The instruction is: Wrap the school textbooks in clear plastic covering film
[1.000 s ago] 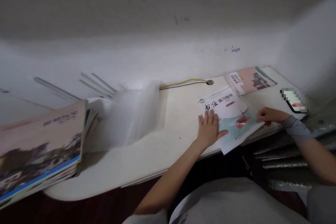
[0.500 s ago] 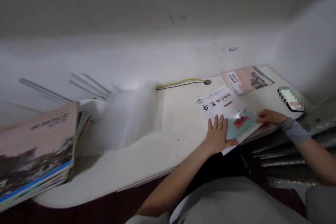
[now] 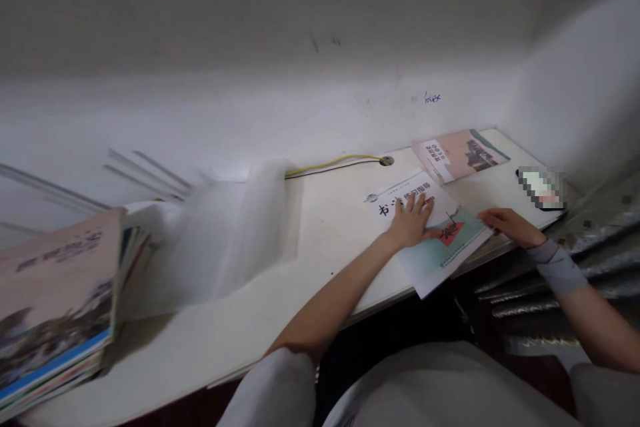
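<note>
A white and teal booklet (image 3: 440,253) with black characters and a red mark lies on the white desk (image 3: 330,240), its near corner over the front edge. My left hand (image 3: 413,217) lies flat on the booklet's upper half, fingers stretched out over the title. My right hand (image 3: 505,223) rests at the booklet's right edge, fingers bent down onto the desk; whether it grips the edge is unclear.
A pink booklet (image 3: 460,153) lies at the back right, a phone (image 3: 540,187) beside it. A yellow cable (image 3: 335,161) runs to a hole (image 3: 386,161). Clear plastic sheets (image 3: 235,227) and a stack of books (image 3: 55,307) sit at left. A wall stands behind.
My left hand slid from the booklet's lower left part up onto its title. The view swung slightly, moving everything left. My right hand stayed at the booklet's right edge.
</note>
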Available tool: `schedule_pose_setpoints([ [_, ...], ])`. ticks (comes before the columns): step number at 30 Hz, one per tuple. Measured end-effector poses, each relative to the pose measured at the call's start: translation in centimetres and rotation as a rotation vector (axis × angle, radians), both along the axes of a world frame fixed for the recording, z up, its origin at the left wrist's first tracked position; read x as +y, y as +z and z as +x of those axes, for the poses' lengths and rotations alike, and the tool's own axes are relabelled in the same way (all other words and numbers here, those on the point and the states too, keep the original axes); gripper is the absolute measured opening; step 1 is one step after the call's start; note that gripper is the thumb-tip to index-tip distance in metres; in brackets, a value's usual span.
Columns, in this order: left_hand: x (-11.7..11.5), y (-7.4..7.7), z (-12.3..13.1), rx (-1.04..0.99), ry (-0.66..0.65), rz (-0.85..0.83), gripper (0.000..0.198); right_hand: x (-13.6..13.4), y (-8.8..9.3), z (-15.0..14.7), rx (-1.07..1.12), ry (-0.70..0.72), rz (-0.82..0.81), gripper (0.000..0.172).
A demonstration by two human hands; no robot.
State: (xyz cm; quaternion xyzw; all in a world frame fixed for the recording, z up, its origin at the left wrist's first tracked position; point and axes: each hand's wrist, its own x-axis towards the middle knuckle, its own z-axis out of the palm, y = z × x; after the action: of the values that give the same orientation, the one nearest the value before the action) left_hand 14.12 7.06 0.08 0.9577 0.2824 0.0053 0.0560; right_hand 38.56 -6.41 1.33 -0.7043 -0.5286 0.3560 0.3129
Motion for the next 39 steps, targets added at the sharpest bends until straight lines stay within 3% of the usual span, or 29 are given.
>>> schedule_pose_setpoints([
  [3, 1.0, -0.6, 1.8, -0.052, -0.054, 0.041, 0.084, 1.0, -0.2, -1.0, -0.130, -0.006, 0.151, 0.037],
  [6, 1.5, -1.1, 3.3, -0.105, -0.017, 0.062, 0.087, 2.2, 0.6, -2.1, -0.226, 0.027, 0.228, 0.032],
  [12, 1.4, -2.0, 3.8, -0.245, 0.021, 0.112, 0.090, 5.1, 3.0, -3.7, -0.117, 0.206, 0.049, 0.047],
  [15, 1.2, -2.3, 3.4, -0.270, -0.001, 0.105, 0.088, 6.6, 2.8, -3.7, 0.022, 0.308, -0.054, 0.044],
  [18, 1.2, -2.3, 3.1, -0.280, -0.006, 0.053, 0.089, 7.3, 2.0, -3.5, 0.117, 0.360, -0.032, 0.040],
  [23, 1.7, -1.5, 3.5, -0.322, 0.001, -0.035, 0.094, 6.7, 1.6, -3.8, 0.283, 0.249, -0.081, 0.035],
  [26, 2.5, -1.0, 3.8, -0.334, -0.001, -0.031, 0.092, 6.3, 2.0, -3.8, 0.308, 0.188, -0.135, 0.043],
  [28, 3.6, -0.7, 3.8, -0.335, 0.043, -0.040, 0.092, 6.2, 2.2, -3.6, 0.283, 0.193, -0.167, 0.046],
  [31, 6.1, -0.1, 3.5, -0.361, 0.182, -0.074, 0.089, 6.3, 2.2, -3.1, 0.220, 0.206, -0.181, 0.036],
  [34, 9.7, 0.7, 3.4, -0.362, 0.359, -0.232, 0.077, 6.4, 2.0, -2.6, 0.235, 0.140, -0.184, 0.031],
  [39, 14.9, 1.4, 3.3, -0.276, 0.392, -0.459, 0.053, 6.4, 2.2, -2.2, 0.479, -0.007, -0.066, 0.040],
])
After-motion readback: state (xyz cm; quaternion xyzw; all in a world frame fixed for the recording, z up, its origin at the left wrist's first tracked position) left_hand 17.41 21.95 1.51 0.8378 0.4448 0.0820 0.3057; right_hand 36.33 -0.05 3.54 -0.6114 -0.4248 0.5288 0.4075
